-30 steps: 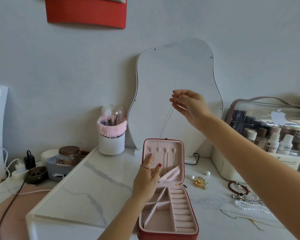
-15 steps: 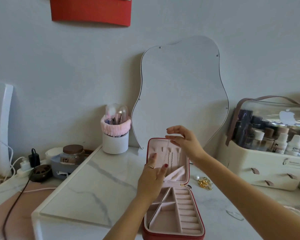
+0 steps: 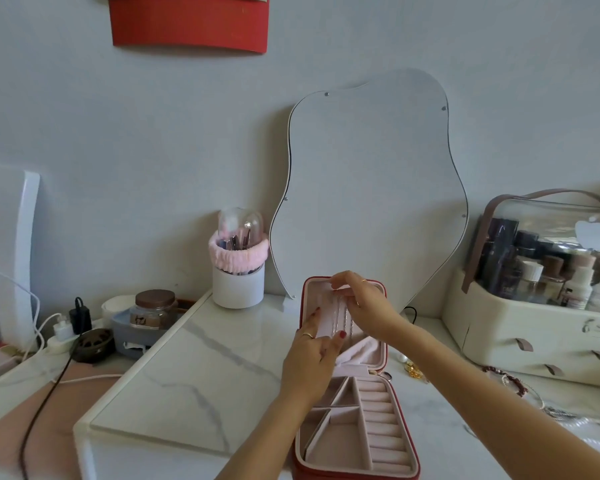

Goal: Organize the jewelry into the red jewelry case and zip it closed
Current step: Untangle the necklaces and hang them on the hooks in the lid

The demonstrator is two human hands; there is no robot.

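Two hands are working at the open lid of the red jewelry case (image 3: 355, 427), which is sitting open on the white marble table (image 3: 194, 368), its lid standing up in front of the wavy mirror (image 3: 371, 181). The left hand (image 3: 314, 362) is holding the lower part of the lid, with its thumb and fingers curling round a pink flap there. The right hand (image 3: 364, 303) is reaching over the top of the lid, and its fingertips are pinching a thin chain necklace (image 3: 342, 317) that is hanging down the pink inside of the lid. More jewelry (image 3: 506, 379) is lying on the table to the right of the case, near a cream box of bottles (image 3: 534, 327). A white cup (image 3: 238, 285) with a fluffy pink band is standing to the left of the mirror.
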